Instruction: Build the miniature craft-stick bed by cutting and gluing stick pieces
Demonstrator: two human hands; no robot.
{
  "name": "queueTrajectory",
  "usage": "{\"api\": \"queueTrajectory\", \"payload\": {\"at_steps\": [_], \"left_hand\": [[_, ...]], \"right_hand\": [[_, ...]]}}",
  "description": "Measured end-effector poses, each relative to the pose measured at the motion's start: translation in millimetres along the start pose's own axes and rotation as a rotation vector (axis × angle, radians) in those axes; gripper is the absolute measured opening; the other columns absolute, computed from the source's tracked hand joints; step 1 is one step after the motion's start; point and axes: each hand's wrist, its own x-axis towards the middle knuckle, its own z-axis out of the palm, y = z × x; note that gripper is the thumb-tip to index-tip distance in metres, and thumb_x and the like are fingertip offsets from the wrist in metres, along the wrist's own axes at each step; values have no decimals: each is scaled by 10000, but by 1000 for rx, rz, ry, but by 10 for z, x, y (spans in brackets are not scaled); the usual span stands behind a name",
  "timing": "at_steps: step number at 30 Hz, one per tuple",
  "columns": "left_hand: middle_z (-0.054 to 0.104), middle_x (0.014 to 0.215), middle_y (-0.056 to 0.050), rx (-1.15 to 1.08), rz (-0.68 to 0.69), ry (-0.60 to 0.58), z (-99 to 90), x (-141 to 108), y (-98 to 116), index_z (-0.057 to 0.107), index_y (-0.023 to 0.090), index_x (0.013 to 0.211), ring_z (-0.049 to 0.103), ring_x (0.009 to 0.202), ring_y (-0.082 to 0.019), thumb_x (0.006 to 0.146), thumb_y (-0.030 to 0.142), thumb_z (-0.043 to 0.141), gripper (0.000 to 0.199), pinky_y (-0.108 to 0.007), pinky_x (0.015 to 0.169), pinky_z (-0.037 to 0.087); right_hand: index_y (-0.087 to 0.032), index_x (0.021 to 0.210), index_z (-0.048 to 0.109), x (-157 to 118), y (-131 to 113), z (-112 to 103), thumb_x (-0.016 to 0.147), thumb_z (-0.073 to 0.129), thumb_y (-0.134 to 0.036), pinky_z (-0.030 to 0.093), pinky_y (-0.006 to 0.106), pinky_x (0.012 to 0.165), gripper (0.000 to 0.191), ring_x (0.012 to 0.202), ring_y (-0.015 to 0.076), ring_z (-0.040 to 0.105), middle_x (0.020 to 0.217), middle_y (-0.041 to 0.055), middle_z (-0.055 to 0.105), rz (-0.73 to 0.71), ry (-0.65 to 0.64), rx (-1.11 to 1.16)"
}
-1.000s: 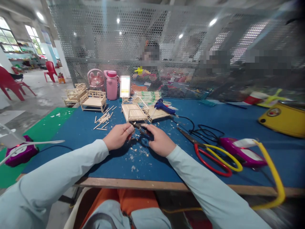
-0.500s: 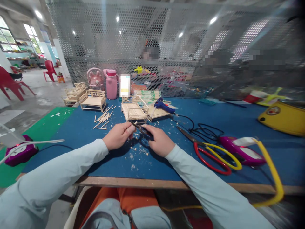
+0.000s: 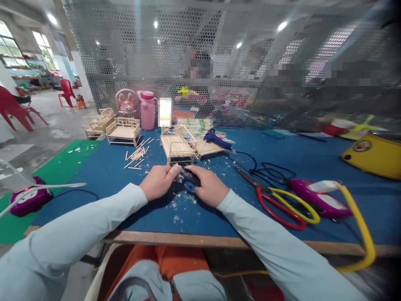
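Note:
Just in front of a small wooden bench model (image 3: 178,148), both hands meet over the table. My right hand (image 3: 210,186) is closed round a pair of dark-handled cutters (image 3: 191,177), its jaws pointing left towards my left fingertips. Pinched closed, my left hand (image 3: 159,182) has its thumb and finger at the jaws. A short wooden stick is in that pinch, now almost wholly hidden by the fingers. Loose wooden sticks (image 3: 137,156) lie beyond my left hand. A blue glue gun (image 3: 216,140) rests on a wooden panel (image 3: 208,149) behind my right hand.
More bench models (image 3: 123,131) stand at back left, near a pink bottle (image 3: 148,110) and a lit phone (image 3: 165,112). Large scissors (image 3: 278,200), a purple power strip (image 3: 319,198) and cables lie right. A perforated screen (image 3: 140,54) closes the back, a person behind it.
Both hands remain together. The cutters' jaws and the pale stick end, visible above my left thumb before, are now mostly covered. My left hand has shifted slightly right and down; the view moved a little.

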Motion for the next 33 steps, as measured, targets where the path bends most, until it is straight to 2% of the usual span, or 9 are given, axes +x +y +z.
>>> {"api": "queueTrajectory", "payload": {"at_steps": [4,10,16,20,23,26,29,31,33], "left_hand": [[390,460,26,3,34,-71,-42,30,-25,463,153,487,383,489,-96,883,519,220,591,-241,536,290],[489,537,24,-82,88,-240,-154,114,-103,620,122,789,412,501,-98,859,469,328,459,-222,525,331],[534,581,6,90,167,-245,-382,171,-110,608,151,768,459,543,-112,878,410,291,424,-224,570,352],[479,503,0,360,45,-132,-742,269,-238,520,169,540,424,497,-119,852,457,316,471,-232,524,297],[428,433,-5,584,-86,-146,-903,335,-411,474,179,455,390,450,-121,822,442,373,462,-242,505,277],[535,514,-56,718,-231,-141,-904,346,-538,518,177,476,503,535,-161,776,488,452,437,-252,547,331],[630,692,-119,781,-363,-68,-834,313,-543,621,165,654,591,692,-238,673,546,582,384,-294,613,403],[649,836,-143,788,-320,14,-769,296,-493,647,151,840,604,793,-260,704,475,592,356,-324,674,435],[636,953,-142,763,-139,43,-676,300,-433,633,144,982,596,876,-240,786,351,530,303,-330,756,444]], "right_hand": [[-156,1108,560,-2,7,9,586,469,-60,450,359,865,539,981,245,587,1071,110,641,1,-4,-18],[-144,1120,542,25,-3,-1,560,457,-36,434,347,882,577,997,231,571,1097,114,623,21,1,25],[-131,1180,508,28,20,-137,550,451,-38,429,341,896,639,1022,220,557,1125,116,592,36,-52,37],[-150,1216,472,-102,134,-278,628,503,-125,421,378,915,589,1096,255,539,1196,135,571,135,24,-151],[-154,1138,497,-268,204,-352,724,552,-359,464,390,811,465,992,282,601,1105,148,625,310,-29,-298],[-157,1034,520,-403,239,-386,732,529,-548,470,381,662,494,846,302,638,962,145,660,484,-90,-469],[-138,1028,527,-435,296,-386,781,448,-589,449,376,615,521,838,322,631,943,167,649,550,-64,-621],[-119,1045,539,-401,363,-371,813,407,-580,447,372,639,532,864,317,624,960,181,641,537,-42,-663],[-109,1048,559,-346,432,-352,830,397,-562,447,368,686,528,889,302,613,972,184,638,481,-6,-682]]}}
